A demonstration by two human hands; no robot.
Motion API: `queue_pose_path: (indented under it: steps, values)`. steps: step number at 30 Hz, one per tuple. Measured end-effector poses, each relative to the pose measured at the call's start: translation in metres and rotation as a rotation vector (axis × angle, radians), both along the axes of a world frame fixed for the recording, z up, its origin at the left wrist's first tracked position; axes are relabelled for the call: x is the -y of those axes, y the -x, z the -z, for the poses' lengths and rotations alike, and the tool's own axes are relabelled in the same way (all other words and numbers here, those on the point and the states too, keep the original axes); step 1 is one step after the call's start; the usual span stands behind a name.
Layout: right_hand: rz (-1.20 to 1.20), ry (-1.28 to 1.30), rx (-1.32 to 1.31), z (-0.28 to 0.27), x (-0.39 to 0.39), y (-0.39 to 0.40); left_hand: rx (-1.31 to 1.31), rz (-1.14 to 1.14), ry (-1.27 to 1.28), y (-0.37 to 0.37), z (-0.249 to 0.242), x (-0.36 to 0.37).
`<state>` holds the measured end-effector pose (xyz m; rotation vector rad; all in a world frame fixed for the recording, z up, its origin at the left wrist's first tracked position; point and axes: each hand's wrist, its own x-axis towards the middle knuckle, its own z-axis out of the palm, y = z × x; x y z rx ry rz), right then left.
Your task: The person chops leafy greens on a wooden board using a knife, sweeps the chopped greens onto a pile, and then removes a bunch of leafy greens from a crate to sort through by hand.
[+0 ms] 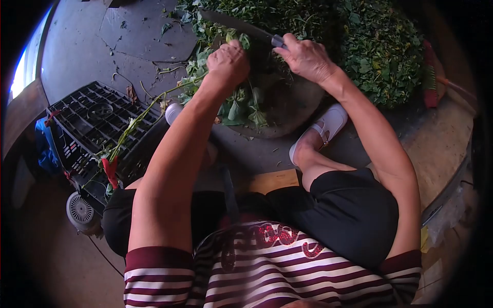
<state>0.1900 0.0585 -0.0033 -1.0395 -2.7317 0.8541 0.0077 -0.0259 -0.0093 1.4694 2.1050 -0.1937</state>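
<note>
No readable text, label, brand, number or sign. Red sequined shapes (277,234) across front of striped shirt (267,277), curved and looping, possibly lettering; fabric folded and tilted there, so no letter or word can be made out.
</note>
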Motion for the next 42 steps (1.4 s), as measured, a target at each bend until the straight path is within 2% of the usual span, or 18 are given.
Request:
queue_pose_path:
  steps: [4,8,12,14,15,18,21,24,27,29,32,34,36,37,38,40,42]
  values:
    - [0.072,-0.027,-0.079,-0.01,-0.012,-0.012,-0.163,0.247,0.015,-0.013,-0.003,-0.01]
    - [0.118,0.057,-0.236,-0.045,-0.016,-0.001,-0.109,0.199,0.01,-0.008,0.001,-0.011]
    - [0.071,0.121,-0.687,-0.082,-0.011,0.02,-0.099,0.138,-0.031,-0.008,0.004,-0.009]
    - [0.058,0.006,-0.651,-0.067,-0.007,0.019,-0.082,0.138,-0.02,-0.009,0.002,-0.008]
    - [0.068,0.069,-0.589,-0.052,-0.001,0.014,-0.073,0.105,-0.038,-0.009,0.003,-0.006]
    - [0.039,0.131,-0.034,-0.006,0.017,0.002,-0.054,0.069,-0.061,-0.006,0.011,-0.001]
    - [0.012,0.077,-0.011,0.008,0.017,-0.002,-0.079,0.092,-0.202,0.0,0.02,0.01]
    - [-0.005,0.099,0.019,0.005,0.019,-0.002,-0.213,0.158,-0.492,0.002,0.0,0.024]
    - [0.011,0.103,-0.021,0.007,0.018,-0.004,-0.27,0.056,-0.296,0.005,-0.002,0.037]
    - [0.035,0.106,0.008,0.002,0.014,-0.007,-0.243,0.055,-0.186,0.007,0.0,0.036]
    - [0.096,0.212,-0.138,0.005,0.004,-0.01,-0.132,0.088,-0.077,0.012,-0.001,0.025]
    - [0.116,0.211,-0.168,-0.011,-0.001,-0.003,-0.089,0.096,-0.059,0.014,-0.008,0.016]
    - [0.146,0.25,-0.192,-0.038,-0.007,0.003,-0.02,0.017,0.068,0.01,-0.012,0.003]
    - [0.146,0.253,-0.19,-0.045,-0.014,0.012,-0.024,0.015,0.039,0.01,-0.008,0.001]
    - [0.079,0.03,-0.502,-0.051,-0.021,0.022,-0.024,0.015,0.044,0.01,-0.006,0.002]
    - [0.01,-0.205,-0.81,-0.054,-0.024,0.026,-0.003,-0.007,0.102,0.01,-0.007,0.0]
    - [0.061,-0.113,-0.736,-0.057,-0.017,0.025,0.02,-0.02,0.118,0.012,-0.005,-0.003]
